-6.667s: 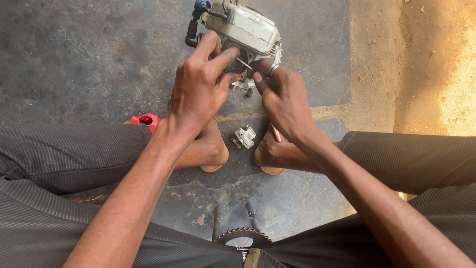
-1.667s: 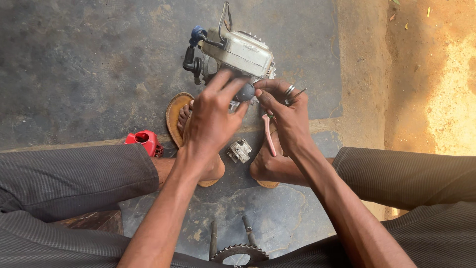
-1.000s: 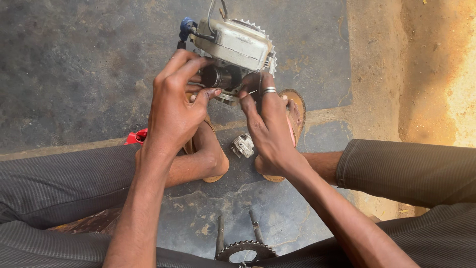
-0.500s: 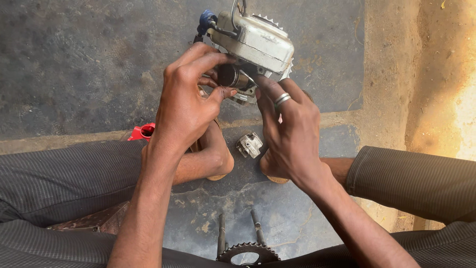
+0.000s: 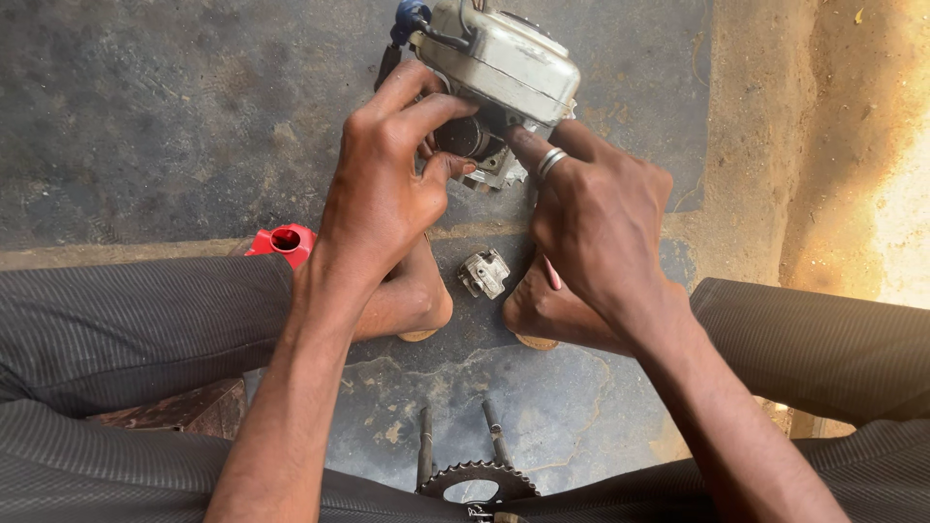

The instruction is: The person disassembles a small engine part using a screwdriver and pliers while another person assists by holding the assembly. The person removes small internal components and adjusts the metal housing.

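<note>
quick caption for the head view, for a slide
Seated person's left hand and ringed right hand grip a small grey engine above a loose metal part on concrete.

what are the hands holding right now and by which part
Both hands grip the grey metal engine part by its lower end: the left hand at its dark round opening, the right hand from the other side. It sits off the ground.

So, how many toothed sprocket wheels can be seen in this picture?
2. One sprocket is on the grey engine part, between the left hand and the right hand. Another sprocket lies at the bottom edge, partly cut off. More may be hidden.
</note>
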